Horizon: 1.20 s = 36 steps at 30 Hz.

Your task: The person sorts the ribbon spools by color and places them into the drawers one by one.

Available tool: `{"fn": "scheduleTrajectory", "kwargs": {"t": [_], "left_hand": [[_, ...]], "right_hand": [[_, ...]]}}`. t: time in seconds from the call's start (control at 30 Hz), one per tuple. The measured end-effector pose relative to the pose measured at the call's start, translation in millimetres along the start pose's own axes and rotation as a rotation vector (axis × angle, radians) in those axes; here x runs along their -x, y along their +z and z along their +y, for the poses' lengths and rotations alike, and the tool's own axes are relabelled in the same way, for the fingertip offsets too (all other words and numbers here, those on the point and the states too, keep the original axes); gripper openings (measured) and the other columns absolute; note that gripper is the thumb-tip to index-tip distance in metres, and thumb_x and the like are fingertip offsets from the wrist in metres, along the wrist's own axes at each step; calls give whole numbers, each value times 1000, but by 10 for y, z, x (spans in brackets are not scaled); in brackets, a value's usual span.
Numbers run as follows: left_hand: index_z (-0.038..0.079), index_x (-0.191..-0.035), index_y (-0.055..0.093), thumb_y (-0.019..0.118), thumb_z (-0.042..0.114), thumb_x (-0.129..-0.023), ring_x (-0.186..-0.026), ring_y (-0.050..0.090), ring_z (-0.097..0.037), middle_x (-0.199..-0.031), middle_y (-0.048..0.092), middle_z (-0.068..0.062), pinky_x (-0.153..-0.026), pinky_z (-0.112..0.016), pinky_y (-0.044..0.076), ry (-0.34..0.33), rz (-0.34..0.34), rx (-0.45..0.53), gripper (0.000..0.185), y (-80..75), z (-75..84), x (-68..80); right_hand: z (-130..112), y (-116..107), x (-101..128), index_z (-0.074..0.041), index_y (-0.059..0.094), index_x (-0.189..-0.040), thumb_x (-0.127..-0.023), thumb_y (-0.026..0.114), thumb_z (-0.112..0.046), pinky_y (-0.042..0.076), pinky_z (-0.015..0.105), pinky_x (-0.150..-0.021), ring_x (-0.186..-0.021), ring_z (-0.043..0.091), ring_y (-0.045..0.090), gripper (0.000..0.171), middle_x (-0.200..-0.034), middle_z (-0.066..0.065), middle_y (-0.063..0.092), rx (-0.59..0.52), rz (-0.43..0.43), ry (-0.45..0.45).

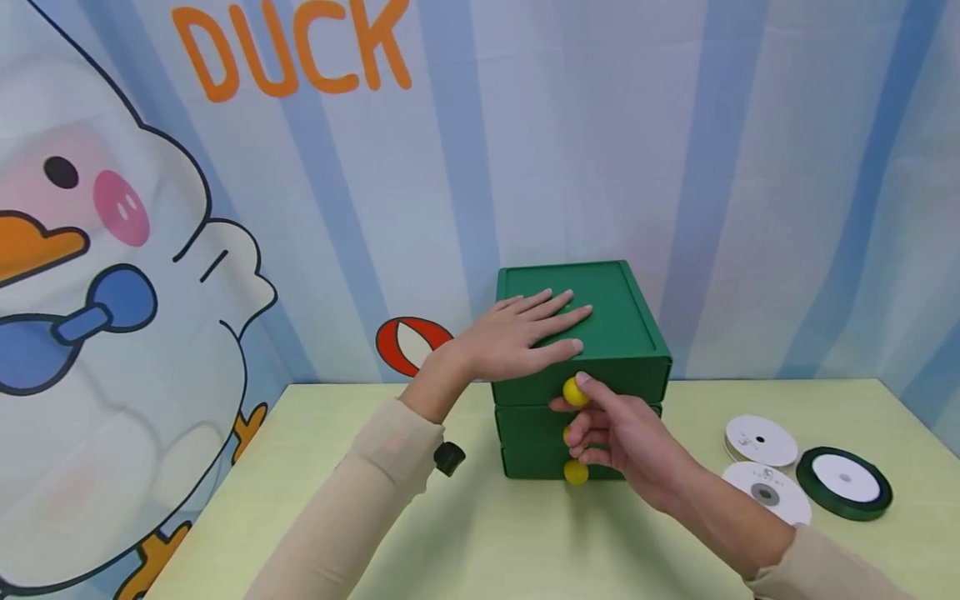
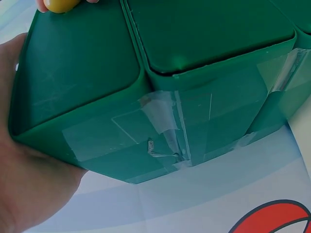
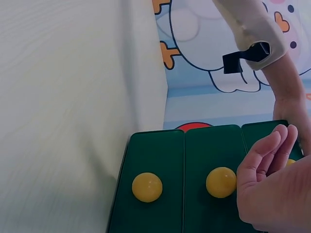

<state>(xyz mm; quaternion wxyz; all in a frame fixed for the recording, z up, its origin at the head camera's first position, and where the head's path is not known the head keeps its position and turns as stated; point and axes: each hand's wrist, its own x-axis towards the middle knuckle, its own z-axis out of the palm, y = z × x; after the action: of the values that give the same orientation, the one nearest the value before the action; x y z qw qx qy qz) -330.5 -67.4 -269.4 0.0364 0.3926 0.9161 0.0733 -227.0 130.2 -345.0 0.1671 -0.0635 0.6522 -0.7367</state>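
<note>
A green box of three stacked drawers (image 1: pixel 607 292) stands on the table against the backdrop, each drawer front bearing a round yellow knob. Flat on top of it rests my left hand (image 1: pixel 517 337), fingers straight and spread. My right hand (image 1: pixel 633 442) pinches the top drawer's yellow knob (image 1: pixel 574 393) between thumb and index finger, its other fingers curled below. In the right wrist view, the bottom knob (image 3: pixel 147 187) and the middle knob (image 3: pixel 221 182) show plainly, while the top one is mostly behind the hand. The drawers appear closed. Clear tape (image 2: pixel 165 126) spans the box's side.
Two white spools (image 1: pixel 761 440) and a dark green ribbon spool (image 1: pixel 843 483) lie on the pale table (image 1: pixel 337 467) to the right. A cloth backdrop (image 1: pixel 585 150) with a duck print hangs right behind the box. A small black piece (image 1: pixel 449 458) sits at my left wrist.
</note>
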Motion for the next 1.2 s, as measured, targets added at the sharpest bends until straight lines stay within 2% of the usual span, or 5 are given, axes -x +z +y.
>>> {"fn": "scheduleTrajectory", "kwargs": {"t": [0.23, 0.4, 0.6, 1.0, 1.2], "left_hand": [[37, -170, 20, 35, 57, -112, -166, 1, -17, -179, 7, 8, -134, -47, 5, 2, 3, 4, 64, -29, 8, 5], [36, -170, 20, 36, 57, -112, -166, 1, -18, -179, 8, 8, -134, -47, 4, 0, 6, 6, 64, -53, 6, 17], [38, -170, 19, 35, 58, -112, -166, 0, -17, -179, 6, 9, -134, -46, 5, -6, -1, -8, 64, -60, 8, 6], [35, -171, 20, 36, 58, -112, -166, 2, -18, -179, 8, 7, -134, -47, 6, 7, -15, -18, 65, -16, 21, -14], [35, -171, 20, 36, 58, -112, -166, 3, -18, -179, 9, 7, -134, -48, 7, 3, -8, -18, 65, -12, -6, -1]], "right_hand": [[-33, 31, 14, 5, 61, -139, -111, 48, -55, 56, 25, -73, -70, 10, 58, 68, -71, -8, 61, -9, 12, -4], [-37, 82, 20, 5, 59, -143, -110, 46, -58, 52, 25, -68, -65, 11, 55, 72, -64, -7, 49, -15, 39, 13], [-30, 96, 46, 5, 59, -141, -110, 46, -59, 51, 27, -70, -62, 12, 53, 73, -60, -6, 39, -5, 53, 2], [39, 78, 117, 5, 61, -140, -110, 46, -60, 50, 27, -68, -60, 12, 52, 73, -56, -6, 38, 14, 54, 14], [54, 117, 119, 3, 63, -134, -109, 47, -60, 50, 27, -67, -60, 12, 53, 70, -59, -5, 38, 3, 75, 22]]}}
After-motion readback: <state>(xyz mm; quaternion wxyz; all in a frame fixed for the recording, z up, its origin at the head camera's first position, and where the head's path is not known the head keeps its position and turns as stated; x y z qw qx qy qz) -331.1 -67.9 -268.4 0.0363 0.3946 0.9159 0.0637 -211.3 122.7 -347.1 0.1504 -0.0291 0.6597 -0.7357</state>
